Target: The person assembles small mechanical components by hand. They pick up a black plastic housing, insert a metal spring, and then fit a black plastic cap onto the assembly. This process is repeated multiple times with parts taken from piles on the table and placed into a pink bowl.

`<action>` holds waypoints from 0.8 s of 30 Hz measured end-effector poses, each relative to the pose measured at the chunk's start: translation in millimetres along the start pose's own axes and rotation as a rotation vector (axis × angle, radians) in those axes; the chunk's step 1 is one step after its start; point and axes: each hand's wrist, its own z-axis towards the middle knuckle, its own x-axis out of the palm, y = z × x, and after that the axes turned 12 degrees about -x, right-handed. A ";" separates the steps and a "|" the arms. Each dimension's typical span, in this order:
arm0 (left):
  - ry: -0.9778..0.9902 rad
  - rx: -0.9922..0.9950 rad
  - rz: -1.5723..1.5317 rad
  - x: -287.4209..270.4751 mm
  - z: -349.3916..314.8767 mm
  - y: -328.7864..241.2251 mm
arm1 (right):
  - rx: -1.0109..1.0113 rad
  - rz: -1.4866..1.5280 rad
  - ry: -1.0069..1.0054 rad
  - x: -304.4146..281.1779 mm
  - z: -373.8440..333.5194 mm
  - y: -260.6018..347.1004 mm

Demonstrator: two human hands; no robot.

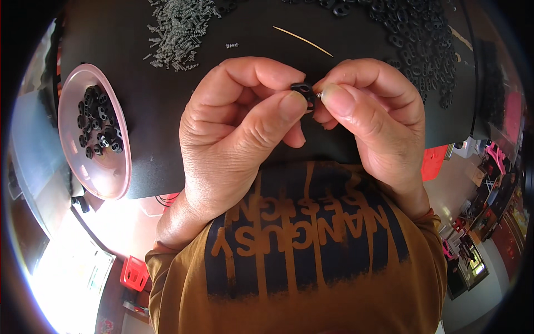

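In front of my chest, my left hand (239, 111) pinches a small black plastic cord-lock piece (302, 89) between thumb and index finger. My right hand (372, 100) is closed beside it, and a small metal spring (319, 95) shows at its thumb tip, against the side of the black piece. Fingers cover most of the spring. Beyond the hands lie a single loose spring (232, 45) and a wooden toothpick (303, 41).
A heap of metal springs (181, 33) lies at the far left of the black table (150, 139). Many black plastic pieces (417, 44) spread over the far right. At the left edge stands a pink translucent bowl (78, 167) with several black cord-lock pieces (99, 119).
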 end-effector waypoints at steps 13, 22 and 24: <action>-0.029 0.129 0.124 -2.0 0.2 2.8 | -0.260 -0.491 0.165 -5.6 0.4 -1.5; -0.022 0.112 0.153 -1.5 -0.5 5.4 | -0.311 -0.555 0.200 -8.8 3.3 -1.4; 0.013 0.059 0.070 -4.3 -0.4 7.3 | -0.344 -0.512 0.129 -7.0 3.0 -10.8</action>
